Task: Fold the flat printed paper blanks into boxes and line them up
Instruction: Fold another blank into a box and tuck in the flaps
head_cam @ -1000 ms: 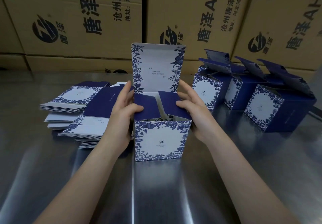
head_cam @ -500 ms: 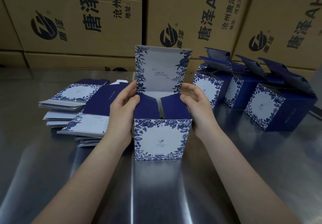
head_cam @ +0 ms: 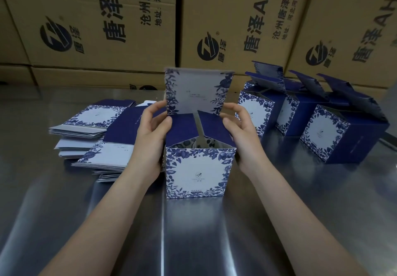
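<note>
Blurred lid [head_cam: 198, 91] of the box [head_cam: 197, 168], its small print unreadable; cartons [head_cam: 107, 18] cut off above.

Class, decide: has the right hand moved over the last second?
Yes. Against the standing box, the right hand has shifted farther back, toward the upright lid.

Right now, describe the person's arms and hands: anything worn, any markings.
The left forearm and right forearm are bare up to the picture's edge: no sleeves in view. The left hand and right hand wear no gloves; no rings, watch or bracelet show. No marks or tattoos are visible.
</note>
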{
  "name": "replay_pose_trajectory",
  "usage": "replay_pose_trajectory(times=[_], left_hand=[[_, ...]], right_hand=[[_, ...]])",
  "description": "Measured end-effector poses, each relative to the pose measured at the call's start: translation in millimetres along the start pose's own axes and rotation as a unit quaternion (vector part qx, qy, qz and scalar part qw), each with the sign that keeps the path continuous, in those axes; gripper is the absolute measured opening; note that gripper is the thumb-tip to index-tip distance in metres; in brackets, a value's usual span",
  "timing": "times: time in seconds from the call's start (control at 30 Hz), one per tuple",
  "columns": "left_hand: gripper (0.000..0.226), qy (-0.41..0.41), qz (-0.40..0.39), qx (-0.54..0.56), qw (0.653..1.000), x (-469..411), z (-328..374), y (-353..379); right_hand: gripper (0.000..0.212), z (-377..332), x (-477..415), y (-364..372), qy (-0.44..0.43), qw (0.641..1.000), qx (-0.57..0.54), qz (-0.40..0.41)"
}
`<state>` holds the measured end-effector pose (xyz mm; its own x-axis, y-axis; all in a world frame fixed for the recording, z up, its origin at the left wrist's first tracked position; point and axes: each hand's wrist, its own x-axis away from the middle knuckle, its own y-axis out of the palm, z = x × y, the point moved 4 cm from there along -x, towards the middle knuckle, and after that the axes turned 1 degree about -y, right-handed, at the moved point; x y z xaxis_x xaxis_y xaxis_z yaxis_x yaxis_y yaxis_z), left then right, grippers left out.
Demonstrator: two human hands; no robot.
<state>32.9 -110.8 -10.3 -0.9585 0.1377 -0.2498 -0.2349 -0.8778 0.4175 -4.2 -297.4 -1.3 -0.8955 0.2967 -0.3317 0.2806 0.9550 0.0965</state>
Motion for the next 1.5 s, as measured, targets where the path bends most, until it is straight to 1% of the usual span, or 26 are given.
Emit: replay_pose_trajectory(times=[0.07, 0.13, 0.23, 0.3, 0.37, 0.43, 0.5, 0.57, 0.63, 0.7, 0.8, 0.83, 0.9, 0.97, 1.03, 1.13, 1.23, 1.27, 1.4, 1.5], left_hand=[[0.028, -0.008, 0.015, 0.016, 1.000, -1, -2, 0], [0.025, -0.015, 0.027, 0.021, 0.999, -3, -3, -2], [0.025, -0.028, 0.016, 0.026, 0.999, -4, -5, -3], [0.031, -0.038, 0.005, 0.042, 0.998, -4, -6, -4], [0.033, -0.047, -0.004, 0.064, 0.997, -2, -7, -3], [0.032, -0.057, -0.016, 0.079, 0.995, -1, -9, -3], [0.030, -0.058, -0.021, 0.087, 0.994, 1, -9, -3], [0.024, -0.053, -0.020, 0.079, 0.995, 2, -10, -3], [0.009, -0.053, -0.024, 0.059, 0.997, 2, -12, -3], [0.018, -0.051, -0.037, 0.034, 0.997, 2, -14, -5], [0.022, -0.028, -0.042, 0.019, 0.999, 3, -13, -8], [0.025, -0.010, -0.036, 0.004, 0.999, 4, -11, -9], [0.032, 0.046, -0.021, -0.058, 0.997, 5, -6, -12], [0.031, 0.100, -0.011, -0.127, 0.987, 7, 1, -14], [0.028, 0.126, -0.018, -0.177, 0.976, 7, 4, -15], [0.033, 0.112, -0.056, -0.206, 0.971, 8, 5, -14], [0.020, 0.109, -0.076, -0.249, 0.959, 11, 5, -10], [0.022, 0.105, -0.082, -0.261, 0.956, 12, 5, -9], [0.037, 0.099, -0.105, -0.314, 0.939, 18, 2, -3], [0.036, 0.107, -0.107, -0.299, 0.942, 23, 0, 0]], right_hand=[[0.032, 0, 0, 1, -0.008, 1.000, 0.003, 0.001], [0.028, 2, 1, 3, 0.002, 1.000, -0.021, 0.000], [0.017, 3, 0, 5, 0.021, 0.999, -0.042, -0.012], [0.017, 5, 0, 6, 0.042, 0.996, -0.075, -0.011], [0.022, 7, -2, 5, 0.060, 0.993, -0.098, -0.006], [0.024, 10, -3, 5, 0.070, 0.994, -0.084, 0.001], [0.019, 12, -3, 4, 0.074, 0.994, -0.075, 0.001], [0.013, 14, -1, 4, 0.066, 0.995, -0.072, -0.011], [0.009, 15, 2, 3, 0.050, 0.996, -0.063, -0.030], [0.009, 17, 3, 2, 0.045, 0.996, -0.069, -0.038], [0.014, 12, 3, 0, 0.019, 0.998, -0.056, -0.032], [0.017, 8, 4, 0, 0.000, 0.999, -0.042, -0.031], [0.021, 1, 6, -2, -0.038, 0.999, -0.015, -0.027], [0.018, -3, 7, -4, -0.077, 0.996, 0.038, -0.023], [0.016, -6, 8, -6, -0.100, 0.991, 0.086, -0.036], [0.014, -7, 11, -7, -0.093, 0.987, 0.105, -0.080], [0.023, -4, 12, -7, -0.078, 0.980, 0.134, -0.123], [0.025, -4, 13, -7, -0.071, 0.979, 0.138, -0.132], [0.031, -3, 15, -6, -0.058, 0.980, 0.129, -0.141], [0.035, -2, 15, -5, -0.065, 0.982, 0.116, -0.132]])
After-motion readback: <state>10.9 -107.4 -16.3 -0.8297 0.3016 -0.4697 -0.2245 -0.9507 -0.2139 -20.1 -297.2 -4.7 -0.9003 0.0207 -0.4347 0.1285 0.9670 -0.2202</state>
